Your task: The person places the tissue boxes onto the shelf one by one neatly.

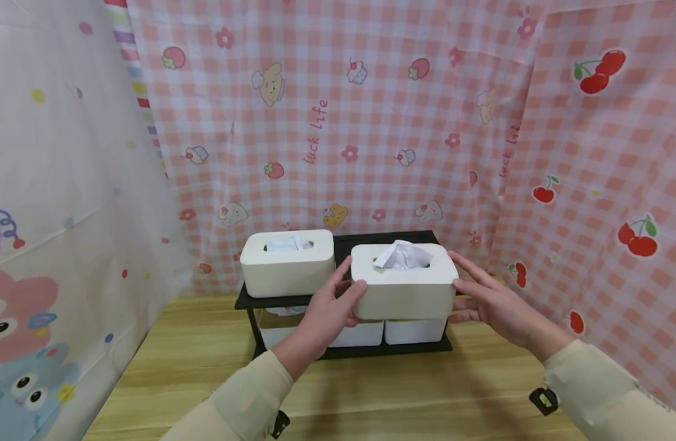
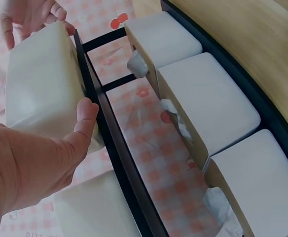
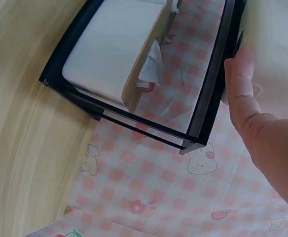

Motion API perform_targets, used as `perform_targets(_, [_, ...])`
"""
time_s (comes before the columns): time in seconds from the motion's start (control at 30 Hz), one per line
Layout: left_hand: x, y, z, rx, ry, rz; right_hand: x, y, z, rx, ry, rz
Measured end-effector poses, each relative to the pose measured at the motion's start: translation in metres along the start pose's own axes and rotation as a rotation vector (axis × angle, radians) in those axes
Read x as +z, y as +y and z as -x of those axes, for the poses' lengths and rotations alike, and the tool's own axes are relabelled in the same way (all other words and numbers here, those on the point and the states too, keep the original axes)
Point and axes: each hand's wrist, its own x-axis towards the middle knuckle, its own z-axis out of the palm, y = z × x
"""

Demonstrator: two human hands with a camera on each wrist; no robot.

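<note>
Between my two hands is a cream tissue box [image 1: 404, 300], with a white tissue poking up through its oval slot. My left hand [image 1: 324, 315] grips its left end, thumb at the front corner. The right hand [image 1: 498, 309] holds the opposite end, fingers spread along the side and below. This box is at the right part of a black two-tier rack's top level; I cannot tell whether its base touches the shelf [image 1: 382, 239]. A second cream tissue box [image 1: 288, 280] sits on the top shelf at left, apart from the held one.
On the rack's lower tier stand three white-fronted tissue boxes [image 2: 210, 98] in a row, tissues showing in their openings. The rack stands on a wood-grain table [image 1: 195, 367]. Behind and to the right hangs a pink checked curtain [image 1: 338, 122]; a white patterned curtain [image 1: 84, 184] hangs at left.
</note>
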Motion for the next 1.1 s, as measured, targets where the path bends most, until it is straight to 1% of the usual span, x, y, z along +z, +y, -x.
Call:
perform_targets(0.1, [0.0, 0.0, -0.001, 0.005, 0.022, -0.001, 0.001, -0.004, -0.002, 0.018, 0.008, 0.02])
perform_targets(0.23, [-0.001, 0.001, -0.002, -0.005, 0.047, 0.014, 0.002, -0.009, -0.004, 0.034, 0.032, 0.06])
perform_targets(0.37, [0.002, 0.001, 0.0, -0.015, 0.067, 0.007, 0.003, -0.01, -0.005, 0.039, 0.058, 0.11])
perform_targets(0.5, [0.006, 0.0, 0.004, -0.002, 0.073, -0.013, 0.004, -0.008, -0.004, 0.052, 0.082, 0.16])
perform_targets(0.73, [0.007, -0.002, 0.009, 0.038, 0.058, -0.049, 0.006, -0.007, -0.006, 0.065, 0.122, 0.197])
perform_targets(0.83, [0.006, 0.0, 0.009, 0.049, 0.032, -0.056, 0.006, -0.008, -0.007, 0.057, 0.139, 0.204])
perform_targets(0.97, [0.004, 0.003, 0.008, 0.054, -0.012, -0.068, 0.005, -0.007, -0.008, 0.061, 0.155, 0.2])
perform_targets(1.1, [0.003, 0.004, 0.007, 0.035, -0.022, -0.069, 0.004, -0.007, -0.008, 0.077, 0.161, 0.192])
